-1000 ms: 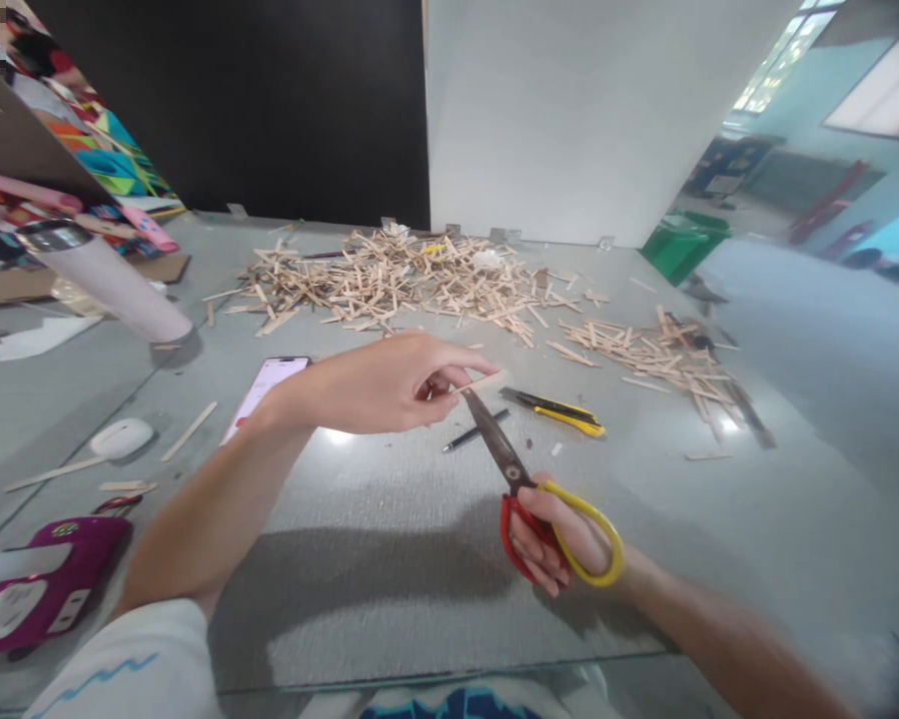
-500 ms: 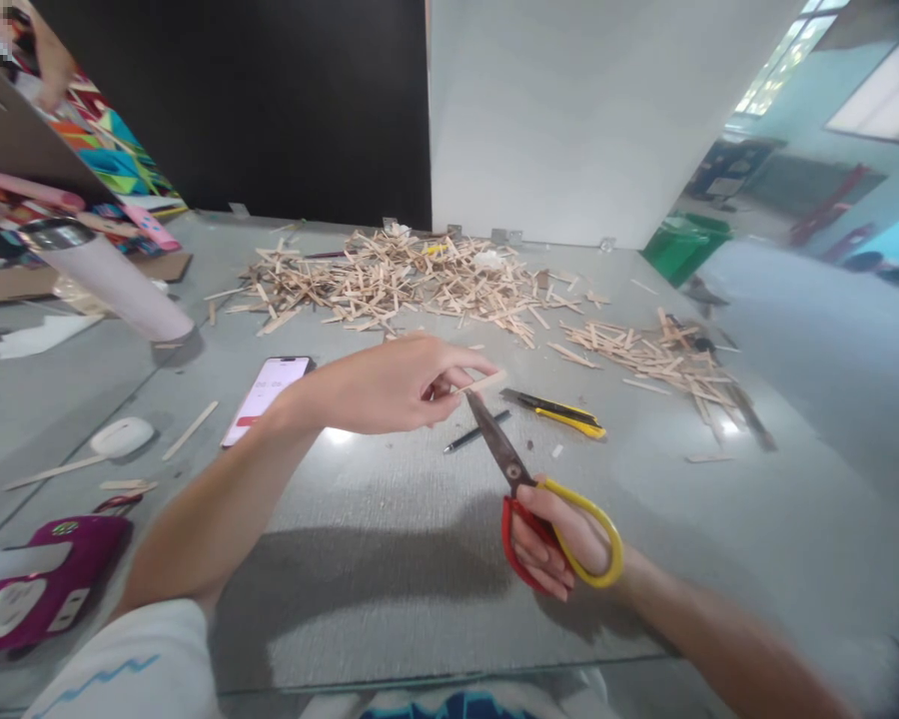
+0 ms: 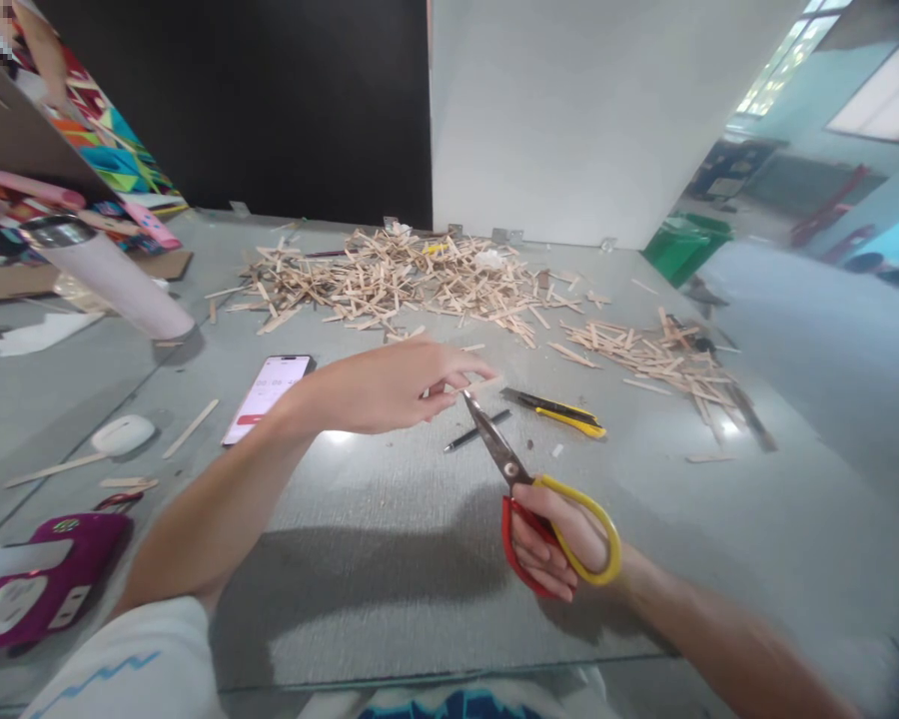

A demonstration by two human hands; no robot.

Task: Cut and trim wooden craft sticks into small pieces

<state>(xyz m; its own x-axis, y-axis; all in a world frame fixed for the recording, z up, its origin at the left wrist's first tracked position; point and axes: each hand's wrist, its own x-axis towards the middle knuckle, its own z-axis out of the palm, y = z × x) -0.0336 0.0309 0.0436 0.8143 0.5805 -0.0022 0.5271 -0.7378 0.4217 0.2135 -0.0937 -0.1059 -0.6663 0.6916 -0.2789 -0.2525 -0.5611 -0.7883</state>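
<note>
Little has changed over the last second: the left hand stays pinched on a wooden stick above the desk, on the near side of the far pile. The right hand, gripping the scissors, has shifted only slightly, their tips at the stick, so work on it seems unfinished.

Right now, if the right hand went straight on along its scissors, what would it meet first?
Most likely the wooden stick held in the left hand, right at the tips of the scissors; whether they touch is hard to tell.
</note>
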